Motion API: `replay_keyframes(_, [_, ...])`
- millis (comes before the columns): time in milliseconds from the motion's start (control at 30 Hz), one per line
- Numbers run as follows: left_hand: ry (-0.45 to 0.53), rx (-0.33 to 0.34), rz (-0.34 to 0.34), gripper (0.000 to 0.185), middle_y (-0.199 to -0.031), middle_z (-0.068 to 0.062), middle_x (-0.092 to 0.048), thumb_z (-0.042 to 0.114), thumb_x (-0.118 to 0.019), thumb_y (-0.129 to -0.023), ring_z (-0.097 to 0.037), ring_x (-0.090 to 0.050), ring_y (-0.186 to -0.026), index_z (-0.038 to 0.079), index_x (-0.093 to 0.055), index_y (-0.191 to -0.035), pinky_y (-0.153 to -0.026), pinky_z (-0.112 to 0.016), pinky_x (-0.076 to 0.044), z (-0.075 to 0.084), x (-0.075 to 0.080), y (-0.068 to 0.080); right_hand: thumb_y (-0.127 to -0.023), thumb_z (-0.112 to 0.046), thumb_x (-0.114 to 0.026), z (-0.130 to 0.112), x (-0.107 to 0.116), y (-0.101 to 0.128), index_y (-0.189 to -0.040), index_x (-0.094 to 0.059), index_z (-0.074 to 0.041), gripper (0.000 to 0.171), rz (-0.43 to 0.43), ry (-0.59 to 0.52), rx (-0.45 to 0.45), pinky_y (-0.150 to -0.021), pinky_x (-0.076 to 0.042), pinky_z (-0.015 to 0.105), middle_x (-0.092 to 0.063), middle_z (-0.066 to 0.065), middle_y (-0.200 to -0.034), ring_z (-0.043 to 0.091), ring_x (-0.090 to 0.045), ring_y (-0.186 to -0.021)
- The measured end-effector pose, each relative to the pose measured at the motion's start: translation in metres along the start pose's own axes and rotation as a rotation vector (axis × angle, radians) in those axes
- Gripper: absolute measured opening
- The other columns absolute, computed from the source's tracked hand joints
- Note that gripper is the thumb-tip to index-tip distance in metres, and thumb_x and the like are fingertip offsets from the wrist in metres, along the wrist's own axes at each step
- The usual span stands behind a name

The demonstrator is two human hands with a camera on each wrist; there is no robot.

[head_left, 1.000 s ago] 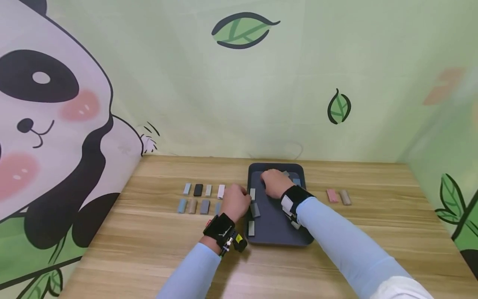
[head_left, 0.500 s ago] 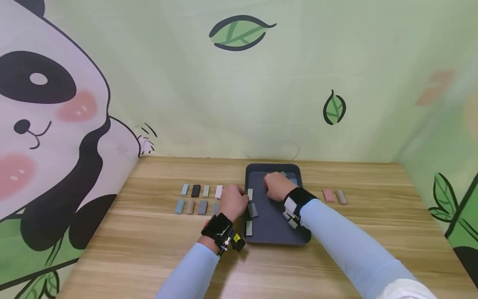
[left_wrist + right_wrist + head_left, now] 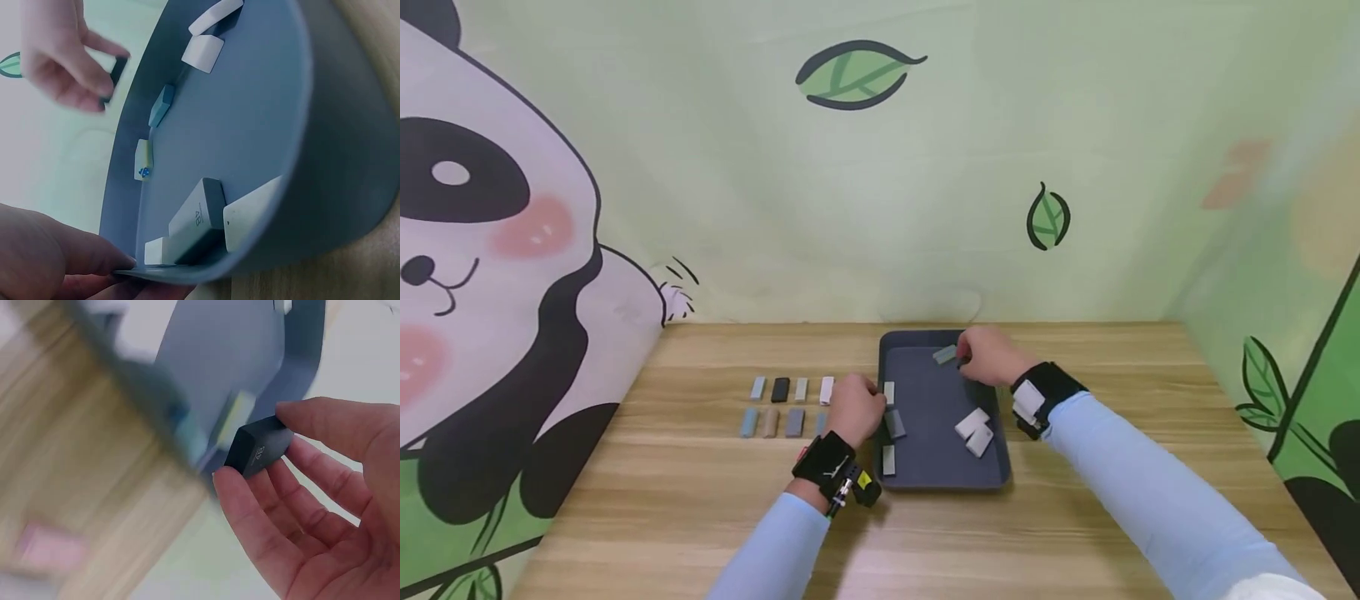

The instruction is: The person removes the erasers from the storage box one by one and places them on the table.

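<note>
Far left on the wooden table [image 3: 700, 500]: two short rows of small blocks [image 3: 781, 406], grey, black, white, blue and tan, side by side, well apart from the panda-print backdrop [image 3: 490, 275]. Just right of those rows: the left hand [image 3: 852, 408], wrist strapped in a black band, fingers curled onto the left rim of the dark tray [image 3: 940, 477], gripping the edge; thumb and fingertips against the rim in the left wrist view. Along the tray's left side, near that hand: a pale block [image 3: 889, 392], a dark grey block [image 3: 894, 423] and another pale block [image 3: 888, 460], lined up one behind the other. Further right on the tray floor: two white blocks [image 3: 973, 431], touching, tilted, close to the right wall. Toward the far end of the tray, just above the floor: the right hand [image 3: 992, 356], pinching a dark grey-green block [image 3: 944, 355] between thumb and fingertips, the other fingers loosely bent, palm open beneath; block held clear of the tray, over its far right corner, a faint marking on one end face in the right wrist view. Light blue sleeves on both forearms. Behind, on the green wall: a large leaf [image 3: 853, 75] and, to the right, a small leaf [image 3: 1048, 217].
</note>
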State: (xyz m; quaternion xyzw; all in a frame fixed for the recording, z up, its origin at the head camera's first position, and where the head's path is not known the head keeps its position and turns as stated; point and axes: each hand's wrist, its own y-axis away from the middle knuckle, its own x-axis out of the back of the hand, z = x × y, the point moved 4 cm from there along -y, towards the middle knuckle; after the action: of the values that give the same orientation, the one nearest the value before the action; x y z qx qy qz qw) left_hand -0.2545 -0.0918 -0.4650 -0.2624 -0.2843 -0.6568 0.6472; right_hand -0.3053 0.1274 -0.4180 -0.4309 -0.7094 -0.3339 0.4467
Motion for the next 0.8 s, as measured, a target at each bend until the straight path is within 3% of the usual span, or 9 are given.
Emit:
replay_keyframes(233, [-0.012, 0.000, -0.009, 0.043, -0.043, 0.005, -0.025, 0.012, -0.055, -0.085, -0.010, -0.028, -0.035, 0.015, -0.036, -0.046, -0.037, -0.024, -0.023, 0.000, -0.005, -0.003, -0.082, -0.012, -0.065, 0.062, 0.032, 0.035, -0.100, -0.064, 0.001, 0.022, 0.041, -0.068, -0.188, -0.073, -0.050, 0.037, -0.065, 0.015, -0.096, 0.024, -0.059, -0.082])
replay_keyframes(367, [-0.023, 0.001, 0.006, 0.042, -0.043, 0.005, -0.027, 0.012, -0.055, -0.085, -0.011, -0.030, -0.035, 0.015, -0.038, -0.046, -0.037, -0.024, -0.024, -0.002, -0.004, -0.005, -0.083, -0.013, -0.064, 0.095, 0.040, 0.054, -0.099, -0.063, 0.002, 0.022, 0.059, -0.069, -0.249, -0.070, -0.049, 0.037, -0.064, 0.017, -0.094, 0.025, -0.059, -0.081])
replay_keyframes(567, [-0.034, 0.018, 0.012, 0.040, -0.043, 0.005, -0.031, 0.013, -0.055, -0.084, -0.011, -0.033, -0.035, 0.014, -0.042, -0.046, -0.037, -0.024, -0.026, -0.002, -0.002, -0.004, -0.081, -0.015, -0.065, 0.132, 0.035, 0.076, -0.094, -0.064, 0.005, 0.023, 0.081, -0.057, -0.316, -0.069, -0.048, 0.038, -0.065, 0.017, -0.087, 0.025, -0.059, -0.076])
replay_keyframes(800, [-0.032, 0.016, 0.011, 0.040, -0.042, 0.005, -0.032, 0.013, -0.055, -0.084, -0.011, -0.036, -0.035, 0.014, -0.041, -0.046, -0.036, -0.024, -0.028, 0.000, -0.006, -0.004, -0.078, -0.015, -0.067, 0.159, 0.018, 0.089, -0.087, -0.066, 0.004, 0.021, 0.097, -0.069, -0.389, -0.061, -0.046, 0.031, -0.065, 0.016, -0.083, 0.024, -0.057, -0.072])
